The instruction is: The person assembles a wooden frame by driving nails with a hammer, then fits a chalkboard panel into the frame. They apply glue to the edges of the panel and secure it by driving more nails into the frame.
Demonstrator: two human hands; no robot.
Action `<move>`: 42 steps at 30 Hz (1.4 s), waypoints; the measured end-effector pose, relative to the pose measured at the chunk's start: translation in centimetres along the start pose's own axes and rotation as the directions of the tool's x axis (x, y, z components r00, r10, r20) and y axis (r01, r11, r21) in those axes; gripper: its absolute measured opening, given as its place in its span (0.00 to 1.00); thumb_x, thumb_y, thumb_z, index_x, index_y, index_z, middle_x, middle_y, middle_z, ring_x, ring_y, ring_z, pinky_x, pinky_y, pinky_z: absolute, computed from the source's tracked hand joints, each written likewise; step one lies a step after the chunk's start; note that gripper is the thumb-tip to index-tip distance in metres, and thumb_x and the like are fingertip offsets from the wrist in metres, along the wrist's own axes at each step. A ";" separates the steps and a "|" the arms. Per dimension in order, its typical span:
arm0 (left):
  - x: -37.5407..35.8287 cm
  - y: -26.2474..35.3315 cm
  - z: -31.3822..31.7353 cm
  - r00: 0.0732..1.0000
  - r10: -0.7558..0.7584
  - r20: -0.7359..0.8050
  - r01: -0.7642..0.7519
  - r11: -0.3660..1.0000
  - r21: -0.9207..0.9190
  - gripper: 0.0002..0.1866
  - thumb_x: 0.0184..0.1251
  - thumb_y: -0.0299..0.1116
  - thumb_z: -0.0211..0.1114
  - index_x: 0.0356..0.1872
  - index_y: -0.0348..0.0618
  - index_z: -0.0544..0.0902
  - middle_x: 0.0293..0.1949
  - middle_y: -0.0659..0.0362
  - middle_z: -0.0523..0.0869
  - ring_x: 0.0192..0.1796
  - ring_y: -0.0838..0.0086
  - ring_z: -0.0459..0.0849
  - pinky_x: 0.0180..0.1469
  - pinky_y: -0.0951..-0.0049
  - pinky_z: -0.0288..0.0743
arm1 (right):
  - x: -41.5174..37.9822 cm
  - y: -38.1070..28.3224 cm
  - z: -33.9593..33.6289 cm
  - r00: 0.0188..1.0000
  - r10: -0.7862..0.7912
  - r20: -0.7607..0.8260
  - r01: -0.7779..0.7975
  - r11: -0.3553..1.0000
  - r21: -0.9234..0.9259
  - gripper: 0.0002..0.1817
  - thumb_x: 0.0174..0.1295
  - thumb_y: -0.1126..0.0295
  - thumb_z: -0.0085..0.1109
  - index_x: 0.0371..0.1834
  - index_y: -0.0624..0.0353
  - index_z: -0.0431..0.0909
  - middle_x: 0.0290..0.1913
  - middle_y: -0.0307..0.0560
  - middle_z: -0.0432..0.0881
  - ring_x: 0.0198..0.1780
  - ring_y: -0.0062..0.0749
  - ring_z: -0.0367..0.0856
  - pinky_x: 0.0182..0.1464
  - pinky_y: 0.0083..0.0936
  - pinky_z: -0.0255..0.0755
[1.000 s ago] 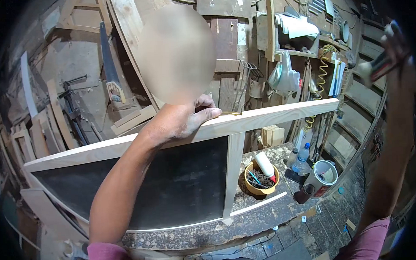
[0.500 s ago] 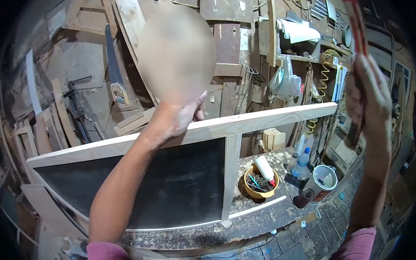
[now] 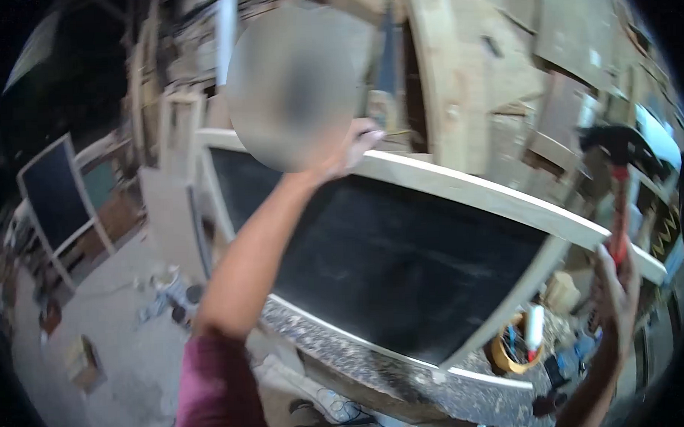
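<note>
In the head view, my left hand [image 3: 352,149] grips the top rail of the framed blackboard [image 3: 403,249], which stands tilted on the dusty workbench [image 3: 377,355]. My right hand [image 3: 614,294] is closed around the red handle of a claw hammer [image 3: 620,181], head up. I judge a blow could land on the left fingers, which lie on the rail. Right of the hammer there is little room; the picture is blurred.
</note>
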State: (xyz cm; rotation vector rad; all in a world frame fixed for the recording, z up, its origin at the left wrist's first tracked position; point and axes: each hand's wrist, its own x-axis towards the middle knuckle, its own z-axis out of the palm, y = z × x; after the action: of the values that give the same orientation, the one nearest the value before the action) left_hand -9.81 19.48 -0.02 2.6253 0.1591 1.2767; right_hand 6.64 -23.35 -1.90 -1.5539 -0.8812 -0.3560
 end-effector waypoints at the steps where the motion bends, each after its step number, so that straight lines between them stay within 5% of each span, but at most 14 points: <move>1: -0.4 -1.7 -0.9 1.000 -0.008 -0.016 0.008 1.000 0.012 0.18 0.69 0.43 0.56 0.28 0.35 0.78 0.21 0.48 0.75 0.25 0.63 0.72 0.33 0.63 0.68 | -0.1 -0.7 0.4 0.987 0.146 0.069 -0.146 0.989 -0.009 0.11 0.67 0.73 0.54 0.51 0.62 0.72 0.31 0.29 0.68 0.27 0.10 0.62 0.26 0.10 0.57; 3: -1.5 -5.1 -2.7 0.998 -0.011 -0.062 0.011 1.000 0.001 0.19 0.69 0.43 0.57 0.29 0.35 0.78 0.23 0.46 0.77 0.25 0.58 0.73 0.33 0.62 0.68 | 0.2 2.3 3.5 0.989 -0.093 -0.119 0.076 0.987 -0.143 0.19 0.69 0.70 0.53 0.61 0.63 0.69 0.30 0.30 0.69 0.26 0.10 0.62 0.26 0.08 0.56; 5: -2.7 -7.7 -5.1 0.993 -0.049 -0.103 0.048 0.999 -0.013 0.18 0.68 0.42 0.58 0.29 0.35 0.79 0.24 0.43 0.78 0.27 0.51 0.73 0.34 0.61 0.69 | 0.4 -1.4 6.7 0.996 0.086 0.004 -0.082 0.967 -0.241 0.21 0.70 0.68 0.52 0.64 0.63 0.67 0.35 0.36 0.72 0.30 0.13 0.66 0.32 0.10 0.61; 8: -4.6 -13.1 -9.7 0.992 -0.072 -0.101 0.071 0.997 -0.013 0.16 0.67 0.40 0.60 0.30 0.34 0.79 0.25 0.42 0.78 0.28 0.50 0.74 0.34 0.62 0.69 | 0.6 -1.3 14.0 0.995 -0.097 0.003 0.093 0.947 -0.308 0.20 0.71 0.65 0.50 0.62 0.63 0.69 0.39 0.43 0.74 0.42 0.22 0.72 0.47 0.21 0.65; 12: -6.8 -22.0 -15.1 0.985 0.034 -0.169 -0.059 0.987 -0.150 0.12 0.65 0.36 0.63 0.34 0.34 0.83 0.22 0.54 0.81 0.27 0.68 0.80 0.35 0.70 0.72 | 0.3 -4.6 25.3 0.964 -0.265 -0.018 0.227 0.858 -0.461 0.19 0.71 0.62 0.50 0.59 0.63 0.71 0.41 0.44 0.75 0.46 0.26 0.73 0.53 0.27 0.66; 13: -7.4 -23.6 -16.8 0.981 -0.100 -0.164 0.033 0.928 -0.372 0.10 0.62 0.33 0.66 0.36 0.34 0.84 0.24 0.60 0.83 0.29 0.79 0.80 0.35 0.77 0.73 | 0.7 -5.7 27.8 0.931 -0.366 0.000 0.311 0.791 -0.527 0.19 0.71 0.61 0.51 0.58 0.62 0.72 0.41 0.43 0.75 0.47 0.26 0.72 0.54 0.27 0.66; 18: -10.3 -31.3 -25.7 0.767 -0.450 -0.458 0.070 0.768 -0.637 0.05 0.58 0.28 0.70 0.33 0.37 0.85 0.32 0.60 0.84 0.36 0.82 0.79 0.42 0.81 0.73 | 0.5 -9.8 33.6 0.982 -0.187 -0.012 0.157 0.858 -0.490 0.19 0.70 0.59 0.53 0.55 0.62 0.73 0.38 0.41 0.75 0.43 0.25 0.72 0.50 0.26 0.67; 21: -12.6 -38.0 -26.0 0.674 -0.436 -0.597 -0.105 0.743 -0.661 0.03 0.59 0.24 0.68 0.32 0.40 0.81 0.38 0.55 0.85 0.42 0.79 0.81 0.48 0.79 0.74 | 0.5 -11.2 34.6 0.999 0.048 -0.020 -0.052 0.877 -0.477 0.18 0.69 0.60 0.54 0.55 0.63 0.73 0.38 0.41 0.74 0.39 0.23 0.71 0.43 0.23 0.67; 24: -13.4 -38.7 -25.7 0.746 -0.437 -0.503 -0.317 0.431 -0.845 0.04 0.63 0.22 0.62 0.35 0.43 0.78 0.41 0.51 0.84 0.45 0.75 0.82 0.49 0.76 0.75 | 0.7 -8.6 33.6 0.992 -0.100 -0.078 0.052 0.880 -0.472 0.19 0.69 0.61 0.54 0.56 0.63 0.72 0.38 0.41 0.74 0.39 0.23 0.71 0.41 0.24 0.67; 32: -14.2 -36.5 -21.7 0.842 -0.492 -0.220 -0.203 0.088 -0.975 0.04 0.71 0.31 0.58 0.40 0.42 0.77 0.36 0.52 0.85 0.41 0.69 0.84 0.49 0.69 0.79 | 1.1 -8.3 32.9 0.999 0.016 -0.048 -0.038 0.852 -0.522 0.22 0.69 0.62 0.54 0.62 0.61 0.69 0.44 0.43 0.74 0.44 0.24 0.72 0.45 0.24 0.69; 35: -14.1 -36.6 -21.1 0.814 -0.538 -0.220 -0.262 -0.002 -0.965 0.07 0.71 0.33 0.58 0.38 0.41 0.79 0.34 0.55 0.83 0.41 0.71 0.83 0.52 0.65 0.80 | -0.3 -10.4 36.2 0.957 -0.166 -0.238 0.022 0.859 -0.511 0.27 0.68 0.60 0.55 0.68 0.58 0.64 0.43 0.42 0.74 0.44 0.22 0.72 0.45 0.21 0.68; 38: -14.3 -37.2 -21.1 0.821 -0.535 -0.200 -0.244 -0.012 -0.970 0.08 0.71 0.34 0.57 0.38 0.41 0.80 0.34 0.56 0.82 0.41 0.71 0.82 0.53 0.64 0.78 | 0.1 -13.9 38.3 0.934 0.108 -0.339 -0.208 0.938 -0.276 0.30 0.68 0.61 0.55 0.71 0.59 0.60 0.39 0.40 0.74 0.37 0.17 0.74 0.36 0.15 0.69; 39: -14.3 -37.3 -21.1 0.819 -0.540 -0.196 -0.244 -0.018 -0.970 0.09 0.71 0.35 0.57 0.38 0.42 0.80 0.33 0.58 0.82 0.39 0.72 0.81 0.54 0.65 0.77 | 0.4 -14.2 38.4 0.989 0.087 -0.117 -0.101 0.989 -0.113 0.30 0.68 0.62 0.53 0.71 0.60 0.59 0.37 0.39 0.74 0.32 0.14 0.73 0.29 0.13 0.67; 42: -14.4 -37.7 -20.7 0.831 -0.520 -0.197 -0.263 -0.055 -0.963 0.09 0.71 0.36 0.58 0.37 0.42 0.80 0.32 0.59 0.81 0.39 0.73 0.80 0.53 0.66 0.76 | 0.6 -16.4 44.7 0.987 -0.098 -0.126 0.121 0.974 0.190 0.27 0.70 0.66 0.47 0.70 0.64 0.57 0.27 0.36 0.72 0.17 0.10 0.67 0.12 0.09 0.58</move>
State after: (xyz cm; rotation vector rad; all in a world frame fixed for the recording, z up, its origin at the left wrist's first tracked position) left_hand -35.08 56.37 -7.72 0.7927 -0.3453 1.1956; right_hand -16.14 18.39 1.18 -1.2921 -0.8857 -0.4212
